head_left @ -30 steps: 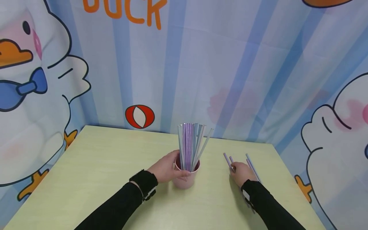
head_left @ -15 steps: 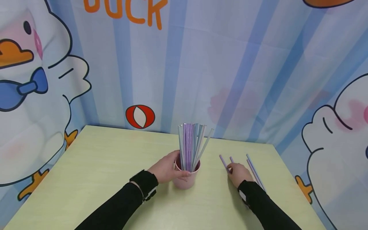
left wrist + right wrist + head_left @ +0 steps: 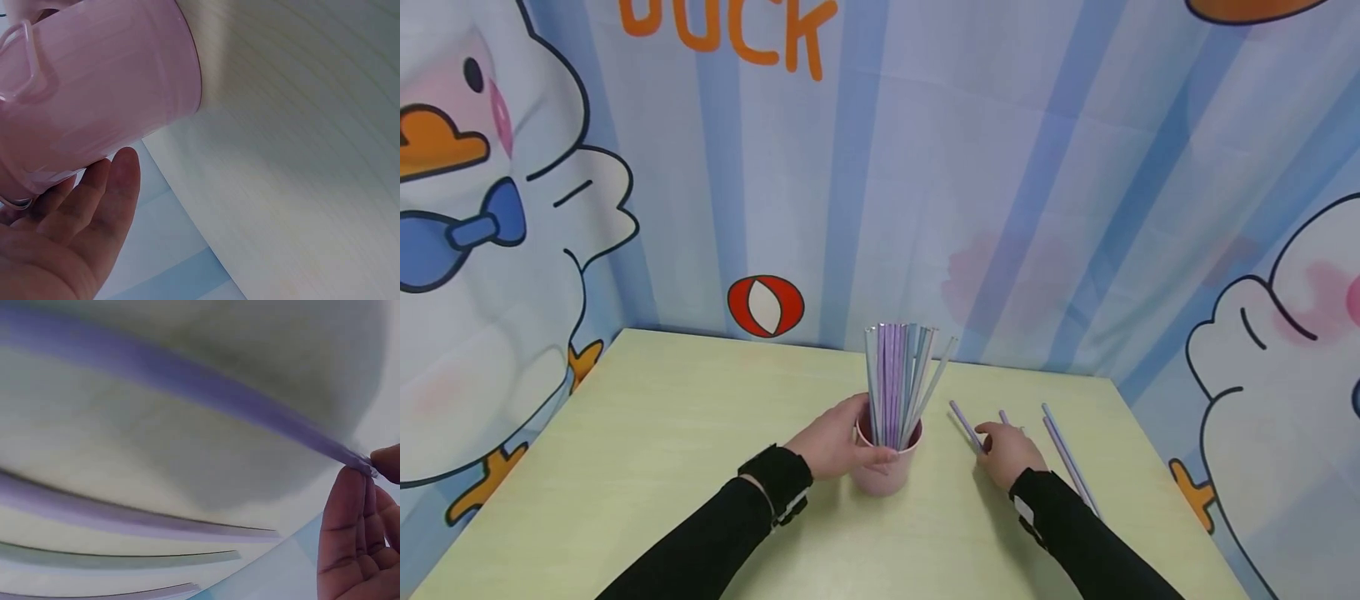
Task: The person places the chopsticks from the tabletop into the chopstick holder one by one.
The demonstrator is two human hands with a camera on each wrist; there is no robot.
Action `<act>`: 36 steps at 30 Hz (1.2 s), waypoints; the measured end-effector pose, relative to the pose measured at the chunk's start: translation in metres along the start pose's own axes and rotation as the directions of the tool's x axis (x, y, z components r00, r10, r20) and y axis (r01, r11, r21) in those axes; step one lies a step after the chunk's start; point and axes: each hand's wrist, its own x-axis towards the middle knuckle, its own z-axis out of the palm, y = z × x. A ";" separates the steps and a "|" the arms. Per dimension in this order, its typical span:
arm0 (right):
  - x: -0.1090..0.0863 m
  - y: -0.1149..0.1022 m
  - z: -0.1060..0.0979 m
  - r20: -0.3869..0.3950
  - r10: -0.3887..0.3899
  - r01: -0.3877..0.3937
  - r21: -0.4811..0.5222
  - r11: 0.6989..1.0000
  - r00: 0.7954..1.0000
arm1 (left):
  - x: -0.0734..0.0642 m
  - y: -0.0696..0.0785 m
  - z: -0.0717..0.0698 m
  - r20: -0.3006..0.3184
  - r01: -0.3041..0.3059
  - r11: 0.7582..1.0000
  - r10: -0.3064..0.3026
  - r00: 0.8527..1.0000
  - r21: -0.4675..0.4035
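My left hand [image 3: 833, 443] grips a small pink bucket [image 3: 880, 481] near its rim, thumb in front and fingers around the far side. A bundle of straws [image 3: 893, 375], purple, blue and pale clear, stands upright in it, one leaning out to the right. In the left wrist view the bucket [image 3: 119, 69] shows its smooth wall and a looped handle; fingers [image 3: 122, 181] lie against its side. To the right, my right hand [image 3: 1011, 457] pinches a purple straw [image 3: 964, 422] between thumb and fingers. The right wrist view shows this straw [image 3: 206, 387] crossing the frame.
Several more straws lie on the pale yellow table [image 3: 700, 400] beside and beneath my right hand, among them a blue straw [image 3: 1057, 431]. Close up, a purple straw [image 3: 137, 522] and a greenish straw [image 3: 137, 561] lie side by side. A printed duck curtain [image 3: 902, 167] hangs behind.
My right hand has moved left, bringing the pinched purple straw nearer the bucket and away from the other straws. The left hand and bucket have stayed in place.
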 end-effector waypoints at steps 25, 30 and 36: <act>0.010 -0.055 -0.084 -0.144 0.050 0.044 0.583 0.811 0.988 | 0.001 0.000 0.000 -0.003 0.018 1.000 -0.018 1.000 -0.006; 0.014 -0.061 -0.098 -0.188 0.076 0.064 0.643 0.764 0.979 | 0.000 0.001 -0.001 -0.001 0.020 1.000 -0.020 1.000 -0.009; 0.016 -0.072 -0.111 -0.284 0.066 0.163 0.710 0.685 0.957 | 0.000 0.001 0.000 -0.003 0.008 1.000 -0.008 1.000 -0.001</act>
